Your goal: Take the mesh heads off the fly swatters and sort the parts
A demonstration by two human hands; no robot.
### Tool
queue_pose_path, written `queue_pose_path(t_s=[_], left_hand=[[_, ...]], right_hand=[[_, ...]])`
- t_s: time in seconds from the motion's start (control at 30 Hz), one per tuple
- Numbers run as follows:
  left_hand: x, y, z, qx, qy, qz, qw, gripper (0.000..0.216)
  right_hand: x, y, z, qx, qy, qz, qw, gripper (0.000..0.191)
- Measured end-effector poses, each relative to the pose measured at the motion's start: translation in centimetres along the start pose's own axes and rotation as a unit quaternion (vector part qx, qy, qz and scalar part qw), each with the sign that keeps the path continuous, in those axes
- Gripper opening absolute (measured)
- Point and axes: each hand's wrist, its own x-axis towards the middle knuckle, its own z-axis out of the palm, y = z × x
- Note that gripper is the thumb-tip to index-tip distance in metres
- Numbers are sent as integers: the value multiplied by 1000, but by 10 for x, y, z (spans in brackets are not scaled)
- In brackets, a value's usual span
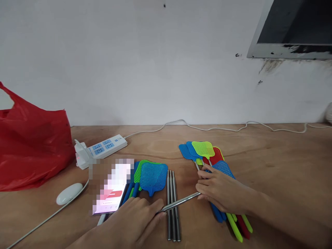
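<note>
The left hand [142, 216] is closed round one end of a slim, shiny silver metal rod [181, 201], slanting above the brown wooden surface [153, 145] to the right hand [221, 188], which grips the other end. It looks light, stiff and slippery, best held near both ends. The hands hide its tips, so what joins there, if anything, is unclear.

A red bag [38, 148] sits at the left of a wooden table [285, 162], near a white power strip [114, 145] with blue sockets and a charger [82, 154] at its left end. A lit phone [110, 202], partly pixelated, glows near a white oval device [69, 193]. A cord [145, 131] trails rightward below a pale wall [155, 69], marked beneath a dark framed panel [298, 24].
</note>
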Motion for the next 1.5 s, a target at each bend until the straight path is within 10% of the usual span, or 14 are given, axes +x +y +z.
queue_pose_path(t_s=[1.03, 1.17, 1.27, 1.5], left_hand=[[-13, -1, -1, -27, 35, -19, 999, 49], [-19, -3, -3, -29, 68, -16, 997, 51], [-21, -4, -6, -52, 69, -22, 996, 51], [-21, -1, -10, -79, 57, -68, 993, 49]], right_hand=[[-15, 4, 3, -5, 118, 61, 991, 11], [-28, 18, 3, 87, 140, 160, 973, 65], [-33, 28, 8, 254, 198, 310, 895, 55], [-28, 27, 4, 592, 201, 524, 578, 42]])
